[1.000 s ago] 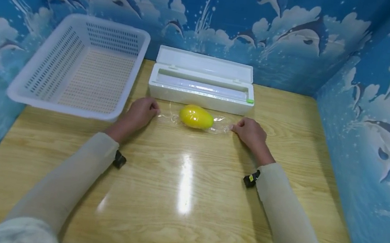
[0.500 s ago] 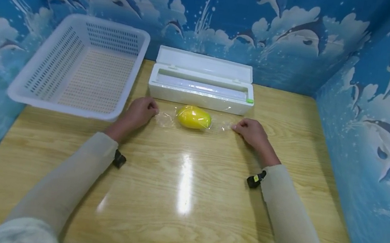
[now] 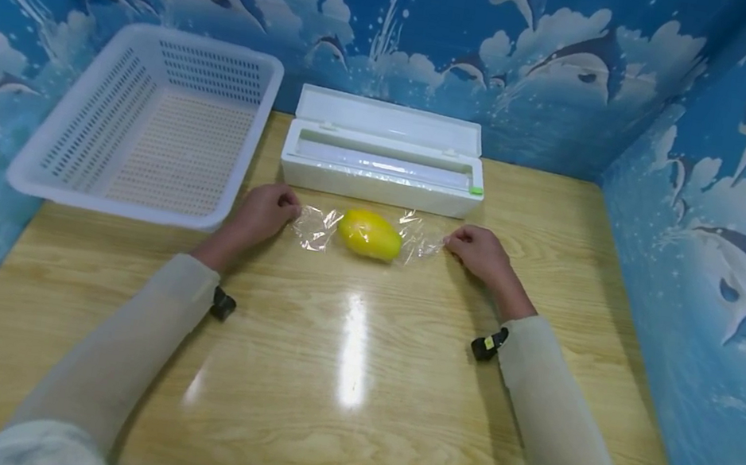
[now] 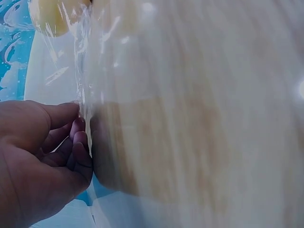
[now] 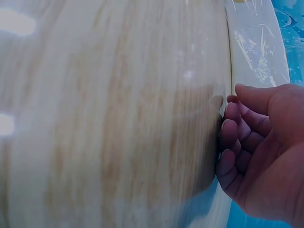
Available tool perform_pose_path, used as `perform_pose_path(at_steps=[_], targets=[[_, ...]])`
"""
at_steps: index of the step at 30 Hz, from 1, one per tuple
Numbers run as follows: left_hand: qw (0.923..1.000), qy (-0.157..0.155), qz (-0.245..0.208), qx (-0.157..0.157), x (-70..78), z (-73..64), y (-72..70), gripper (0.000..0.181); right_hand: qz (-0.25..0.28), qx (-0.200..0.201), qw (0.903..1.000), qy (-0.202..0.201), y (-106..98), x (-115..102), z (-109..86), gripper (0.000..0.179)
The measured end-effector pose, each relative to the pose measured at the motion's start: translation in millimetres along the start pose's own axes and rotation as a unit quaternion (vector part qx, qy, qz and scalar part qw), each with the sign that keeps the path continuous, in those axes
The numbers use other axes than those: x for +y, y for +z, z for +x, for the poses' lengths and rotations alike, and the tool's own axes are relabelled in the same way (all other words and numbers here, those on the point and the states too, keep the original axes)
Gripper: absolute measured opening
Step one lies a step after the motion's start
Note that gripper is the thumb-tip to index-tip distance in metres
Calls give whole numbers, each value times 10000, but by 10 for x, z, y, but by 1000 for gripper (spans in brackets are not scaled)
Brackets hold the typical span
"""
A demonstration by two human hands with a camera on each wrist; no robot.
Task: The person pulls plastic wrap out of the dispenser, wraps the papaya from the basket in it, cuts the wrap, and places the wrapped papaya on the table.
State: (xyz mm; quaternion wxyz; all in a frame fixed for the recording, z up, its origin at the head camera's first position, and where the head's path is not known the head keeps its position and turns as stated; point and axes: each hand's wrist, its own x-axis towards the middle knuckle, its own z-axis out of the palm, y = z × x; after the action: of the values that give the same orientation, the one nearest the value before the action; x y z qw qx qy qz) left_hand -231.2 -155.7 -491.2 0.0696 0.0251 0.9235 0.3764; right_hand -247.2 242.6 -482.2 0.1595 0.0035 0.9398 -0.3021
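Note:
In the head view a yellow mango, faintly green at one end, lies wrapped in clear plastic wrap in front of the white box. My left hand pinches the wrap's left end between thumb and fingers; the left wrist view shows the film running up from those fingertips towards the mango. On the other side my right hand pinches the right end, and the film stretches away from the thumb in the right wrist view. Both hands are low over the table.
Just behind the mango stands a long white wrap dispenser, its lid raised and a roll inside. A white slotted basket is at the table's left rear. The wooden table meets a dolphin-print curtain behind.
The mango has turned and shifted slightly towards me, its right end lower. The wrap on both sides looks more spread and crinkled. Both hands keep their hold, nearly in place.

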Motion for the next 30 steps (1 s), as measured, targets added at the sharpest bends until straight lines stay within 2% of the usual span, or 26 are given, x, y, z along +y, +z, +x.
perform_pose_path(at_steps=[4,7,10,12,15,18,21,28,30], targets=[[10000,-54,-13,-12,10,1,-4,15,-31,116,9999,-22,1,-10,-22,32],[10000,-63,-41,-37,16,-3,-10,16,208,527,9984,-18,8,-18,-41,32],[10000,7,-66,-47,13,-8,-18,16,681,1152,9909,-138,28,-43,-59,32],[9999,41,-129,-51,7,-9,-22,16,1027,1415,9840,-330,47,-78,-79,33],[9997,28,-259,-36,-10,-4,-27,16,1354,1436,9777,-713,92,-164,-125,34],[9989,-34,-462,-13,-34,9,-27,18,1354,1331,9767,-1005,137,-264,-198,34],[9979,-76,-635,91,-49,19,-28,21,1243,1427,9753,-1142,170,-342,-260,36],[9940,-65,-1026,368,-19,-31,-54,24,771,1953,9735,-904,203,-396,-306,39],[9935,49,-1028,480,1,-57,-55,25,651,2104,9713,-900,205,-405,-323,38]])
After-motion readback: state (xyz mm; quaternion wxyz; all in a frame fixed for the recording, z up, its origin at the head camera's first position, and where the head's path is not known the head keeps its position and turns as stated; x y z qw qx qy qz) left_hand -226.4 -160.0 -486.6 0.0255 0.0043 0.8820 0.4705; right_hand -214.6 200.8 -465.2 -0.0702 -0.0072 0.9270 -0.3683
